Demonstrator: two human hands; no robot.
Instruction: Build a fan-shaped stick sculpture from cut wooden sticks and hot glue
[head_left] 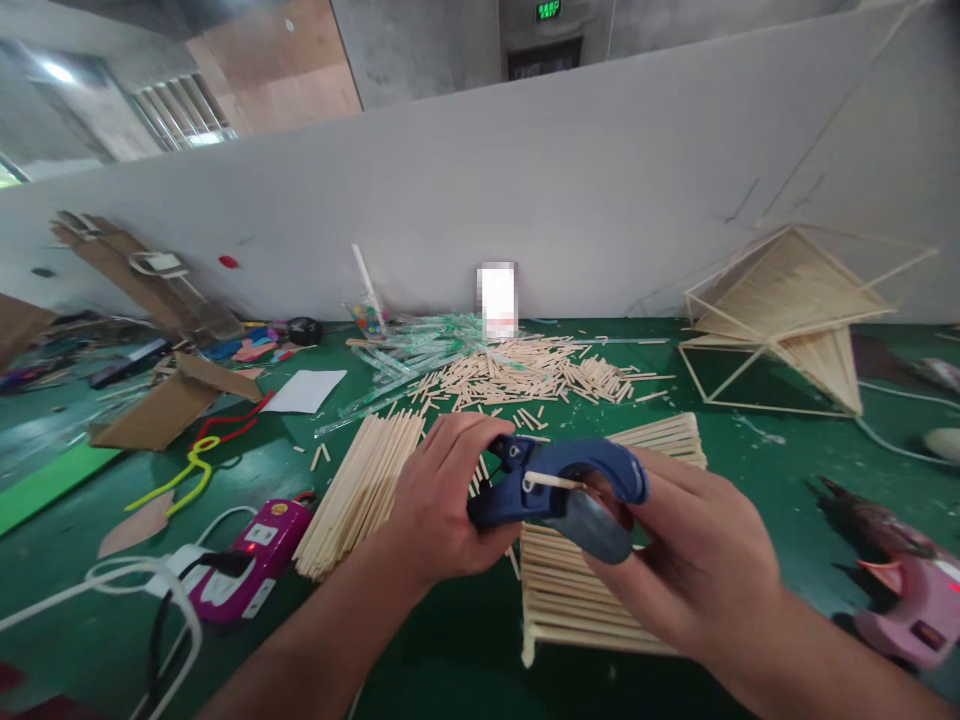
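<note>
Left hand point(446, 505) and right hand point(697, 545) both grip navy hand cutter point(555, 503) above slatted stick panel point(564, 578), seemingly part-built; short pieces point(502, 378) heaped behind, long-stick bundle point(361, 490) apparently unused.

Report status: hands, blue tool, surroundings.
Left hand gripping blue tool. Right hand at its curved end. Slatted stick panel below, partly hidden. Stick bundle beside left hand.

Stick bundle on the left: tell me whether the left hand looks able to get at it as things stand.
Probably not just yet: the left hand is closed around the blue tool. If it let go, likely yes, as the stick bundle lies right beside it, with nothing visible between.
</note>
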